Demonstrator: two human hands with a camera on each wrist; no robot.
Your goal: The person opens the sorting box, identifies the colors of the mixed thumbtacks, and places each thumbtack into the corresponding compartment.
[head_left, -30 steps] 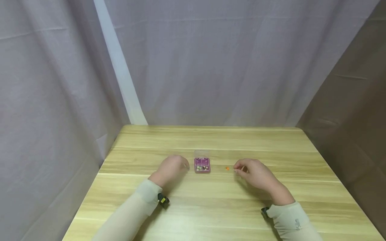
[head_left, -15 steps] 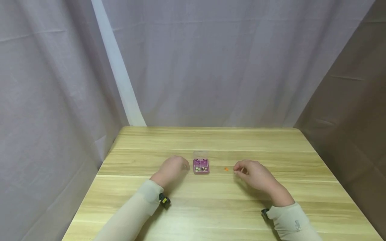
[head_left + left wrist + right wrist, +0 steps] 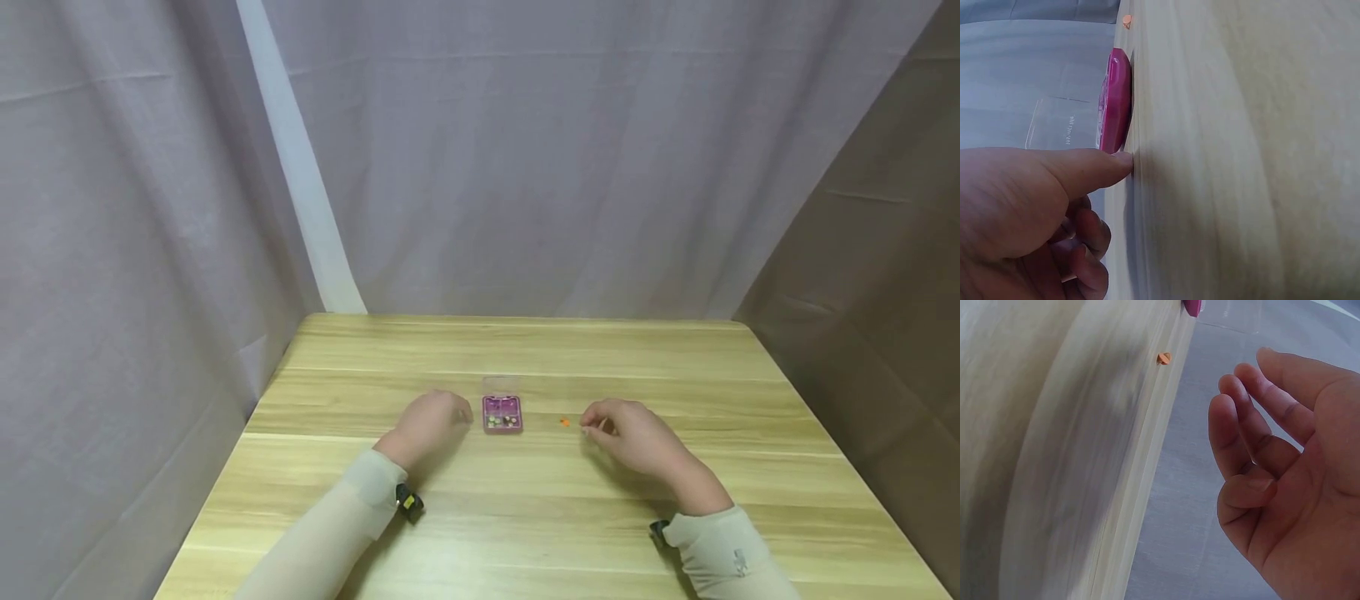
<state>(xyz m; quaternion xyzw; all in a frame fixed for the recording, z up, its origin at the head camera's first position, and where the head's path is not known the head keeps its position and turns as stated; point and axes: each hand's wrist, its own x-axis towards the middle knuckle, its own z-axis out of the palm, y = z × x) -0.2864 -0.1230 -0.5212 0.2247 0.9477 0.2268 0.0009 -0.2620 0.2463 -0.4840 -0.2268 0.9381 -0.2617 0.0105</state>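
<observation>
A small purple pill box [image 3: 502,427] stands on the table with its clear lid [image 3: 501,385] raised at the back. Several small light and dark pills lie in its front compartments. My left hand [image 3: 431,423] rests just left of the box, thumb extended and the other fingers loosely curled, with nothing held. The left wrist view shows the box's magenta side [image 3: 1119,103] beyond the thumb. To the right of the box lie small orange tablets [image 3: 565,422], one seeming to lean on another in the right wrist view. Beside them is my right hand [image 3: 637,433], fingers loosely bent around nothing.
The light wooden table [image 3: 525,517] has its far edge against a grey curtain [image 3: 540,167]. Curtains also hang at both sides. Black wrist cameras [image 3: 409,502] are worn at the sleeve cuffs.
The whole head view shifts slightly. Both hands, the pill box and the orange tablets keep their places.
</observation>
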